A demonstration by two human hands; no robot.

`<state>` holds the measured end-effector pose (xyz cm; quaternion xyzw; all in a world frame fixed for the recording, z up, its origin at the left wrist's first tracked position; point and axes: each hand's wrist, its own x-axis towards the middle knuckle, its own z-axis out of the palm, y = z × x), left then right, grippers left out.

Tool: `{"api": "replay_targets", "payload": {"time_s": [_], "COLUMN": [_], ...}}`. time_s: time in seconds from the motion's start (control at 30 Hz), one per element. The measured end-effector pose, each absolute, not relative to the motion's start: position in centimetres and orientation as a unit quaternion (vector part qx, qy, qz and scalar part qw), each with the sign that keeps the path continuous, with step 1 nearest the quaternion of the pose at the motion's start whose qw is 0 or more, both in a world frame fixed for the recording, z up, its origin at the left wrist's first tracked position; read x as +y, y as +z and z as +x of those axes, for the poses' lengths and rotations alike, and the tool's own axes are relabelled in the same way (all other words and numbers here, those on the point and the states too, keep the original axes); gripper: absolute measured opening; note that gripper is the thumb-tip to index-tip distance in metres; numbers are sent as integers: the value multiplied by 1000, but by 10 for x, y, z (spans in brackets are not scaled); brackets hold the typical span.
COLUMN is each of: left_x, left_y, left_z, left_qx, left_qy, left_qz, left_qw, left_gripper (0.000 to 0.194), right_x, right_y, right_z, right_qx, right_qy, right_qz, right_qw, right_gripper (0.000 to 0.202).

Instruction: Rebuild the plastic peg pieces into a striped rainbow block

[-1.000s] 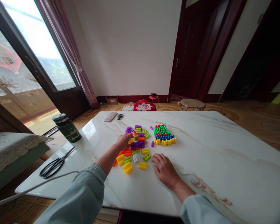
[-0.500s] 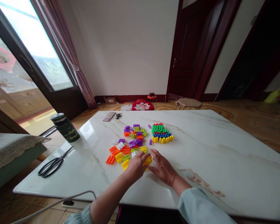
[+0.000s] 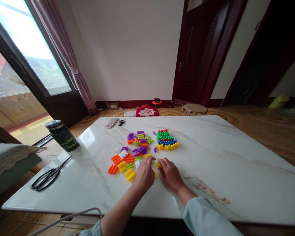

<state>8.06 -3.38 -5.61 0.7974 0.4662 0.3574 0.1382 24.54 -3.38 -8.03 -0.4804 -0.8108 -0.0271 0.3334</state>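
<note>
My right hand [image 3: 171, 173] pinches a small yellow plastic peg piece [image 3: 158, 164] between thumb and fingertips, just above the table. Close beside it, my left hand [image 3: 145, 175] is curled with its fingers bent down; the back of the hand hides what they hold. Another yellow piece [image 3: 155, 175] shows at the edge of that hand. Left of it lie loose clusters of joined pegs: yellow [image 3: 129, 174], orange [image 3: 112, 169], white [image 3: 123, 154] and purple [image 3: 140, 150]. Beyond my right hand stand neat rows of upright pegs, green [image 3: 163, 135], blue [image 3: 167, 142] and yellow [image 3: 168, 147].
The white marbled table [image 3: 211, 157] carries black-handled scissors [image 3: 50, 175], a camouflage-patterned flask [image 3: 62, 136], a phone [image 3: 110, 123] and keys [image 3: 121, 122]. A pale cable [image 3: 71, 217] runs past the near edge. Behind the table stands a stool [image 3: 194, 108].
My right hand has gone from open beside the yellow pieces to pinching one of them. My left hand has turned slightly, its fingers more curled. The camera view has shifted a little.
</note>
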Motion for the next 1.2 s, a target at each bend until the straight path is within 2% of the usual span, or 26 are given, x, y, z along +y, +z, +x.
{"api": "replay_targets", "payload": {"time_s": [0.1, 0.23, 0.37, 0.57, 0.83, 1.03, 1.13, 1.2], "left_x": [-8, 32, 51, 47, 46, 39, 39, 39], "left_y": [-53, -50, -51, -53, -50, -42, -37, -34], "left_z": [87, 101, 113, 117, 120, 107, 99, 95], "left_qx": [485, 518, 517, 522, 529, 538, 546, 562], "left_qy": [398, 421, 412, 392, 350, 281, 252, 245], "left_qz": [755, 685, 685, 692, 725, 773, 786, 781], "left_qw": [190, 291, 306, 307, 269, 186, 145, 119], "left_gripper": [49, 43, 40, 46, 47, 39, 32, 34], "right_x": [-34, -35, -34, -34, -34, -34, -34, -34], "right_y": [-78, -77, -78, -78, -77, -76, -76, -77], "right_z": [243, 242, 242, 242, 243, 242, 242, 243], "right_qx": [-803, -796, -796, -797, -798, -797, -798, -798], "right_qy": [-37, -28, -17, -19, -12, -13, -11, -12], "right_qz": [-512, -524, -522, -522, -522, -524, -524, -525], "right_qw": [302, 302, 305, 302, 301, 301, 298, 294], "right_gripper": [19, 14, 16, 16, 17, 10, 12, 15]}}
